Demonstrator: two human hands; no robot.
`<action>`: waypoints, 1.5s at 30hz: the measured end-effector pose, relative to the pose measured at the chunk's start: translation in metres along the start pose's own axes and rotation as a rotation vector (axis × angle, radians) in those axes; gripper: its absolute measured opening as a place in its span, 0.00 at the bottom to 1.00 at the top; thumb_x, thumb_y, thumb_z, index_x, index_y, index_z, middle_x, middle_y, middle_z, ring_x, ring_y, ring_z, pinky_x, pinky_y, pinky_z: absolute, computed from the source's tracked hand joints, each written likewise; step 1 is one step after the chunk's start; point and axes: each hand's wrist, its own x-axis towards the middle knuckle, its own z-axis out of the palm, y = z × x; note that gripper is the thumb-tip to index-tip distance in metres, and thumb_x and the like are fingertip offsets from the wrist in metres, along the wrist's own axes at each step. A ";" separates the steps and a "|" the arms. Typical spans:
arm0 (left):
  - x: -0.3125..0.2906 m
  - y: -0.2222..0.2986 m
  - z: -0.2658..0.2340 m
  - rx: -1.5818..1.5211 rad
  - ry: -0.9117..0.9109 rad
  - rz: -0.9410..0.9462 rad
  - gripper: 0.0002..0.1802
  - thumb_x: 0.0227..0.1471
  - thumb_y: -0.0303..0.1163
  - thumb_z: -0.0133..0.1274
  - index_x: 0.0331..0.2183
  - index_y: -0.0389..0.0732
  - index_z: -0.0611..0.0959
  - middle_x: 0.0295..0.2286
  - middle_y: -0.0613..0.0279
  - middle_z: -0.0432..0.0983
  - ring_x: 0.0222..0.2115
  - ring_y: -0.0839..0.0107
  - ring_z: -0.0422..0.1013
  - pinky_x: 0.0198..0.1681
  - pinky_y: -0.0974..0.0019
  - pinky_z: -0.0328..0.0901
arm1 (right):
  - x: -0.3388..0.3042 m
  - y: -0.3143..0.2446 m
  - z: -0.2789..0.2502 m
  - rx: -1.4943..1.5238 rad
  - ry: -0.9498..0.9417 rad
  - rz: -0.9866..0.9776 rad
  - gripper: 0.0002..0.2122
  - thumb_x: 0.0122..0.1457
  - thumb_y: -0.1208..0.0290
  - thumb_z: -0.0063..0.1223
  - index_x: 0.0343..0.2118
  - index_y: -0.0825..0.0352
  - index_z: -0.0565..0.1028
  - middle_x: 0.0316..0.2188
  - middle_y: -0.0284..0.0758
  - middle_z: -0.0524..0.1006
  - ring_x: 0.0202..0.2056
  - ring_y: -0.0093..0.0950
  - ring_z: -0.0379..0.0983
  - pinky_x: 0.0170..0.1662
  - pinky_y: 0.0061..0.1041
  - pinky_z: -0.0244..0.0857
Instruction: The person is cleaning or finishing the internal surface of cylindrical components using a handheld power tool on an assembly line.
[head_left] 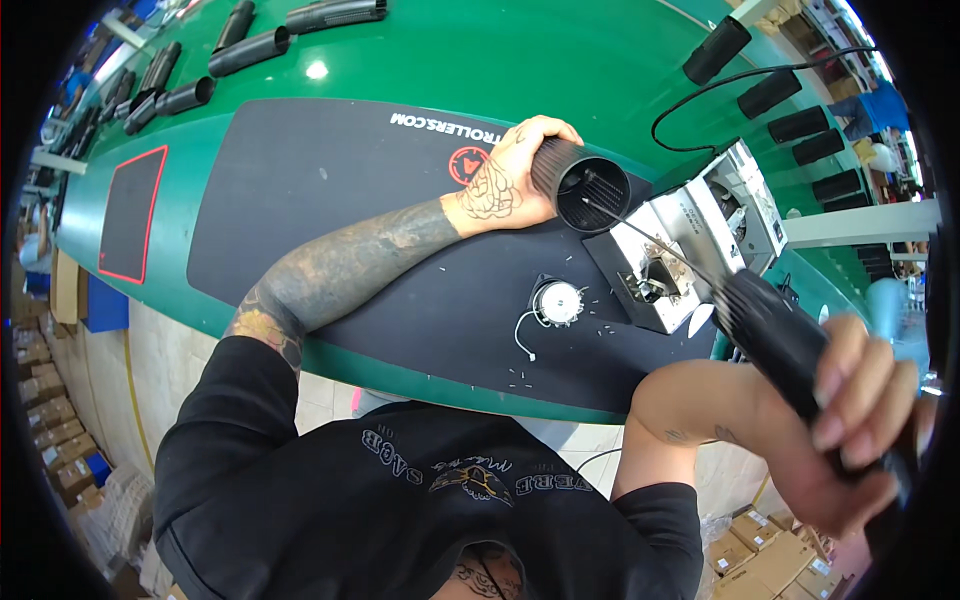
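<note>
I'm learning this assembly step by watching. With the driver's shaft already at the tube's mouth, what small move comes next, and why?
Probably ease the black driver deeper: its thin shaft only just enters the black tube, which the left hand steadies on the mat.

A long green workbench (560, 60) carries a black mat (330, 190) and, farther left, a smaller dark mat edged in red (130, 215). A ceiling light glares off the green top. Pale tiled floor (150, 370) lies below, with stacked cardboard boxes (55, 430) along both sides.

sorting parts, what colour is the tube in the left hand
Black, ribbed tube in the left hand; head view.
</note>
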 end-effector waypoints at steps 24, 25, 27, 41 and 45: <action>-0.007 0.001 -0.003 -0.053 0.057 -0.170 0.34 0.33 0.25 0.63 0.46 0.42 0.68 0.41 0.56 0.69 0.40 0.60 0.68 0.46 0.61 0.62 | -0.005 0.011 0.013 -0.056 0.040 -0.102 0.14 0.52 0.62 0.48 0.40 0.62 0.69 0.22 0.22 0.70 0.20 0.16 0.66 0.31 0.23 0.59; -0.008 0.001 -0.005 -0.050 0.055 -0.196 0.34 0.33 0.25 0.62 0.46 0.42 0.67 0.41 0.55 0.68 0.41 0.60 0.67 0.46 0.61 0.62 | -0.008 0.000 0.008 0.038 0.020 -0.132 0.13 0.52 0.62 0.48 0.39 0.62 0.70 0.22 0.22 0.70 0.21 0.16 0.66 0.31 0.23 0.59; -0.007 0.002 -0.001 -0.055 0.052 -0.221 0.35 0.34 0.25 0.62 0.47 0.42 0.67 0.42 0.54 0.68 0.41 0.60 0.67 0.46 0.60 0.62 | -0.009 -0.016 -0.002 0.126 0.000 -0.158 0.13 0.51 0.63 0.48 0.38 0.62 0.70 0.22 0.22 0.70 0.21 0.16 0.66 0.32 0.23 0.59; -0.007 -0.008 -0.002 0.115 0.055 0.084 0.34 0.31 0.24 0.64 0.45 0.41 0.69 0.41 0.57 0.65 0.43 0.61 0.65 0.47 0.63 0.64 | -0.005 -0.021 -0.023 0.137 -0.193 0.291 0.18 0.46 0.70 0.55 0.40 0.66 0.64 0.19 0.24 0.72 0.17 0.17 0.70 0.24 0.16 0.65; -0.007 -0.011 -0.001 0.129 0.039 0.111 0.35 0.29 0.23 0.65 0.44 0.40 0.70 0.41 0.57 0.66 0.42 0.63 0.66 0.46 0.64 0.64 | -0.006 -0.035 -0.027 0.258 -0.046 0.201 0.16 0.43 0.71 0.58 0.35 0.64 0.67 0.17 0.23 0.73 0.14 0.16 0.69 0.22 0.12 0.65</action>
